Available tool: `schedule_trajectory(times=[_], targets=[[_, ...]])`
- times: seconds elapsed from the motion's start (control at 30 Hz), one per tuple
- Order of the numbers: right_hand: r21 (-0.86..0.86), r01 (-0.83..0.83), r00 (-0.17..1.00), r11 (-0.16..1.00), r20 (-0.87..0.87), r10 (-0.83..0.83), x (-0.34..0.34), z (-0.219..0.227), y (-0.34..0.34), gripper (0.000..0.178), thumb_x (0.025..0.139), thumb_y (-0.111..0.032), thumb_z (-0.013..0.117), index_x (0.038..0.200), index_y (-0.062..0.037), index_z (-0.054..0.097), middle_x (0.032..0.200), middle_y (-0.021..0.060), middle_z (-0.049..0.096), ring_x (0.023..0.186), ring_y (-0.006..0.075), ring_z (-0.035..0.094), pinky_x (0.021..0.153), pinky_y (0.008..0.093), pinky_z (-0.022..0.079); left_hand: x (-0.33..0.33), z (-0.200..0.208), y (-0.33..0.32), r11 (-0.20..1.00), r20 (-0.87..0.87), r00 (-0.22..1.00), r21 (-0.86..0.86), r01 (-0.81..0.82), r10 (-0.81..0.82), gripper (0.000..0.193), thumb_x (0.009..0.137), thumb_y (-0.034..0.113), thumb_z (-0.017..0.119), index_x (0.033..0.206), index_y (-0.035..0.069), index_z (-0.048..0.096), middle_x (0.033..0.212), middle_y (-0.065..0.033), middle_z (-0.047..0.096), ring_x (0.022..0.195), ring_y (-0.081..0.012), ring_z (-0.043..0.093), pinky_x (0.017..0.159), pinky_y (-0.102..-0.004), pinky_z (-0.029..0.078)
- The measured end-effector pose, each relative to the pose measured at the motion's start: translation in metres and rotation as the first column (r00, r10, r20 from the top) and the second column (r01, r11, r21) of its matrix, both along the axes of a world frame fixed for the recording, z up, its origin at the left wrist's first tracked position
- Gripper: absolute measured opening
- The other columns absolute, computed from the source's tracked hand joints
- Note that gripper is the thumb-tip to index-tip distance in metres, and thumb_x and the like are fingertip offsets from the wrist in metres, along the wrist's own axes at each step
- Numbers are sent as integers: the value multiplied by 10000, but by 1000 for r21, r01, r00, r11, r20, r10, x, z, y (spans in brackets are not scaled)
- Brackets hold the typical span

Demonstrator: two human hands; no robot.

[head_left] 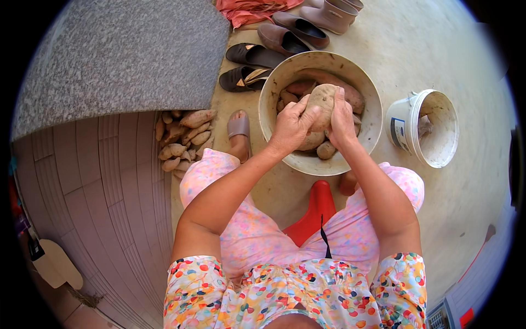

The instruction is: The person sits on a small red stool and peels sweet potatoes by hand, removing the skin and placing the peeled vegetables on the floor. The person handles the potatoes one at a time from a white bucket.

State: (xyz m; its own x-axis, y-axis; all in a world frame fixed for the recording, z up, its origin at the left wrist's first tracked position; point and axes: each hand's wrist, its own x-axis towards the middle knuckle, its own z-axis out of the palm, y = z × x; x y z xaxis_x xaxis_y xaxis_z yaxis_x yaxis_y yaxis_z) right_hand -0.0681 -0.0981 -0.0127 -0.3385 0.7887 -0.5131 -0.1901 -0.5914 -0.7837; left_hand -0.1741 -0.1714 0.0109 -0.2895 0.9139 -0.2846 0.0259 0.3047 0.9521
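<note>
Tan tuber (322, 104) is gripped by the fingers (340, 98) of left hand (289, 129) and right hand (343, 123). Best held steady, low over the tub (370, 129).

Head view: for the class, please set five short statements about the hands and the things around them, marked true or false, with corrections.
1. The left hand and right hand grip one large sweet potato. True.
2. Nothing lies in the round tub. False: smaller sweet potatoes lie in it.
3. The white bucket is right of the tub. True.
4. The heap of sweet potatoes is right of the tub. False: it is left.
5. Several shoes are near the tub. True.
</note>
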Motion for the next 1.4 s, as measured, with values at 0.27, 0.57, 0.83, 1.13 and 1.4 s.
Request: schedule_trajectory(times=[0.27,0.57,0.83,1.13,1.4], targets=[[-8,-40,999,999,-23,40,-1,0,-3,494,941,-441,330,1034,-6,545,973,88,585,860,153,570,760,292,475,-8,9,0,975,286,938,-157,-156,196,315,914,287,478,917,0,609,647,12,487,464,-49,434,347,-203,350],[189,-28,987,982,160,-3,-1,-8,-6,500,941,-432,348,1045,13,550,952,97,589,836,154,561,749,275,439,5,6,4,986,253,965,-167,-25,67,426,888,429,480,840,18,586,617,-7,510,442,-58,435,342,-203,339],[-74,139,988,987,81,-133,-4,-3,1,479,941,-421,332,1049,-8,548,932,87,603,774,185,607,682,326,506,1,-3,2,974,337,923,-189,-125,184,474,897,401,434,1191,35,499,917,-62,570,594,-91,530,365,-213,418],[116,-68,970,991,241,39,4,-1,5,394,926,-332,453,894,18,630,817,76,619,687,145,574,617,286,464,5,27,0,983,385,912,-163,-83,140,395,738,299,660,877,-18,469,602,-72,516,376,-100,452,311,-227,344],[537,-249,890,806,456,-28,3,1,14,207,854,-100,551,1027,14,547,835,61,575,748,136,529,664,259,440,-34,61,-2,943,804,496,-310,-123,328,307,778,379,572,795,72,567,593,-67,566,357,-164,488,257,-202,271]])
